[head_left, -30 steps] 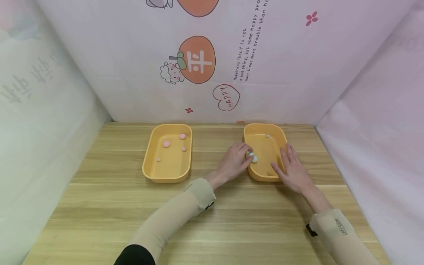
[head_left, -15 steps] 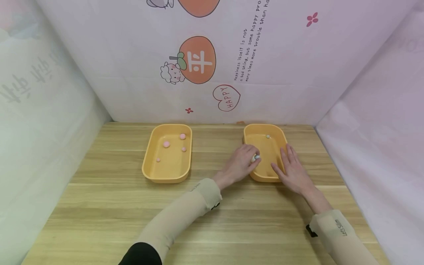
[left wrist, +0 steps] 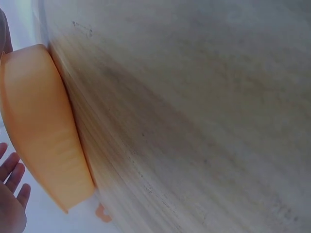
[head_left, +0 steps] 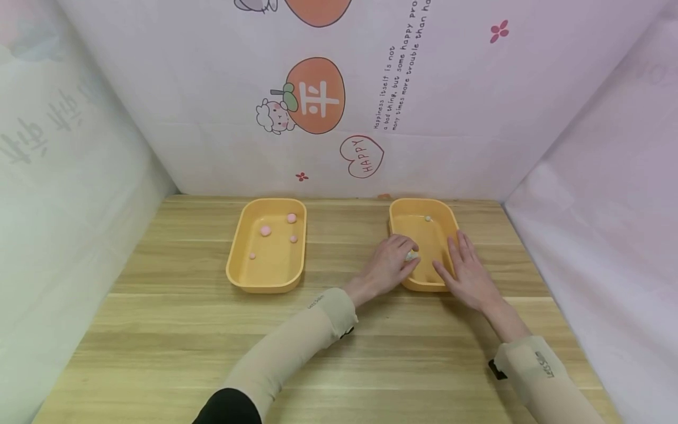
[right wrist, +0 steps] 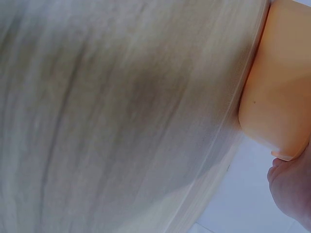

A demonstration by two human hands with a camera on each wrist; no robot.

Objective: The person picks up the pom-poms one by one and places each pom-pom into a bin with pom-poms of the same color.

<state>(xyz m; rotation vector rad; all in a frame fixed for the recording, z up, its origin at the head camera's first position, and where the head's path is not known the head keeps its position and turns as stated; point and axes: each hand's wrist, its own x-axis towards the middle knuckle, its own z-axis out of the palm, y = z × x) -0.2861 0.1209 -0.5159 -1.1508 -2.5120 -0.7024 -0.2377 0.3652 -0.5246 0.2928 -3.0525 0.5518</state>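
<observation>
My left hand [head_left: 389,262] reaches over the left rim of the right-hand yellow tray [head_left: 424,285]. Thumb and fingers pinch a small pale ball [head_left: 411,255], partly covered by the fingertips. Part of this left hand [left wrist: 10,206] shows beside the tray's wall [left wrist: 41,121] in the left wrist view. My right hand [head_left: 468,274] rests on the tray's right side, fingers spread and fairly straight over the rim. In the right wrist view, the right hand [right wrist: 294,187] lies against the tray's edge. A smaller pale ball [head_left: 428,218] lies at the far end inside.
A matching yellow tray [head_left: 265,288] stands to the left. Inside it lie several pink balls, the largest pink ball [head_left: 265,231] near its middle. Both trays stand on a wooden table [head_left: 381,359], near the printed white backdrop [head_left: 450,159].
My left hand has moved slightly right and toward me, further into the tray, its fingers now around the pale ball by its left wall. The right hand has stayed in place.
</observation>
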